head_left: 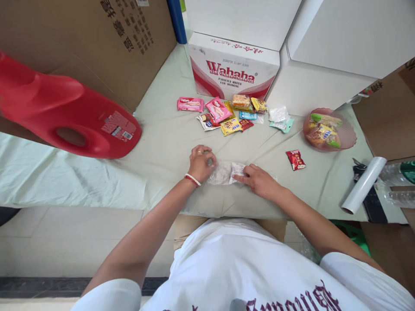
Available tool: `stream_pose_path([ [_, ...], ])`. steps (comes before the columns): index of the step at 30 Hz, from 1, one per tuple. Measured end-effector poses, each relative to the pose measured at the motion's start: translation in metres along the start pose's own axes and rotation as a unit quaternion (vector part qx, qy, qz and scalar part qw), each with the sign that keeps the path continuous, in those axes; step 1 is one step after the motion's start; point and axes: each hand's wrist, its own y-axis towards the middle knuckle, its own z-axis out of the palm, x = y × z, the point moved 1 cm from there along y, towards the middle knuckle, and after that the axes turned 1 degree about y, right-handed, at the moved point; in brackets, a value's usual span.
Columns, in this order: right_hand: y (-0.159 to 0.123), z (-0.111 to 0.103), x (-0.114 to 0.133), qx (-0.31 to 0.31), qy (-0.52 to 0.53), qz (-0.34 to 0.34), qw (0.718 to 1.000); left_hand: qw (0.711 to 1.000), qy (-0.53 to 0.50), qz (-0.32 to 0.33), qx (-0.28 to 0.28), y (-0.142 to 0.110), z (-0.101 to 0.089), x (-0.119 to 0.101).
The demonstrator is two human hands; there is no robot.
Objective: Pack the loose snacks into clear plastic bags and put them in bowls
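A crinkled clear plastic bag (219, 173) with a white printed label (237, 171) lies flat on the cloth-covered table in front of me. At its left end my left hand (201, 165) is closed, fingers curled and pinching the plastic. My right hand (259, 180) rests over the bag's right part, its index finger across the label and the other fingers bent in on the plastic. Beyond the hands lies a loose pile of snack packets, among them a pink wafer packet (217, 109) and a yellow cookie packet (231, 126).
A red snack packet (295, 160) lies right of my hands, before a pink transparent bowl (348, 136) of snacks. A Wahaba-style water carton (234, 69) stands behind. A big red jug (94, 116) is at left; a white roll (364, 185) and plastic bottles (394, 173) are at right.
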Motion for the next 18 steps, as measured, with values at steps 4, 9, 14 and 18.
stream_pose_path([
  [4, -0.005, 0.006, -0.002, -0.021, 0.031, 0.009, 0.999, 0.992, -0.114, 0.002, 0.044, -0.010, -0.018, 0.005],
  [9, -0.006, 0.011, -0.003, -0.038, 0.060, 0.008, 0.997, 0.915, -0.357, -0.177, 0.067, -0.024, -0.026, -0.013],
  [14, -0.006, 0.013, -0.002, -0.033, 0.034, 0.001, 0.999, 0.861, -0.355, -0.361, 0.050, -0.013, -0.023, -0.029],
  [18, -0.007, 0.015, -0.001, -0.040, 0.020, 0.002, 0.999, 0.947, -0.143, -0.268, 0.102, 0.001, -0.022, -0.032],
])
